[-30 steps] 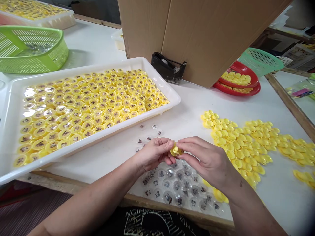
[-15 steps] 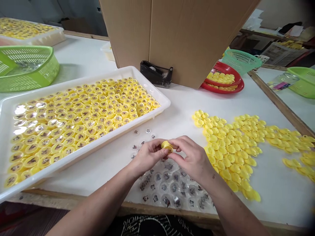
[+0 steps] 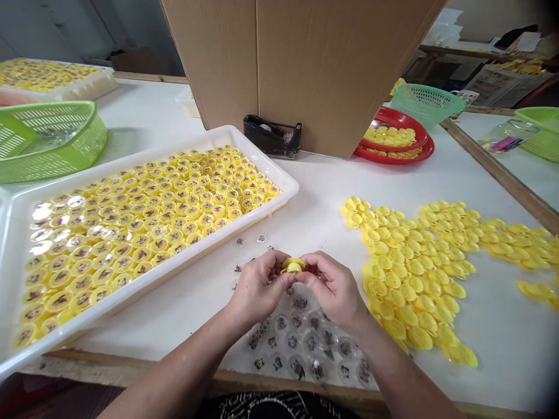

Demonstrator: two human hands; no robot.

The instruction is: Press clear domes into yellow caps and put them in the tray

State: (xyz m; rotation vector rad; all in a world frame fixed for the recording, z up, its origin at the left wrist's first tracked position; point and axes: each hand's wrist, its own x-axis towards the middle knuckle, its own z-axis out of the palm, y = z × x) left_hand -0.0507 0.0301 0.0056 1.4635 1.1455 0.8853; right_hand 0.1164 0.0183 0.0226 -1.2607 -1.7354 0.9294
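Between my two hands is a small yellow plastic piece with a wide round rim and a narrower round part below it [image 3: 293,265]. The fingers and thumb of my left hand [image 3: 261,286] pinch it from the left. My right hand [image 3: 331,285] grips the same piece from the right, both thumbs meeting at its lower edge. Under my wrists lie clear round discs with small printed pictures [image 3: 301,337]. To the right spreads a pile of yellow round plastic pieces [image 3: 406,279]. A white tray [image 3: 183,262] at the left holds rows of yellow pieces with printed discs.
A black tape dispenser [image 3: 273,137] stands before a large cardboard box [image 3: 305,70]. Red plates [image 3: 425,152] with yellow pieces sit at the back right, near a mint-green basket [image 3: 430,103]. At the left are a green basket [image 3: 82,142] and another filled tray [image 3: 87,86].
The yellow piece has been turned in my fingers, its rim now upward and its printed face no longer showing. My right hand has closed in on it. The view has shifted slightly.
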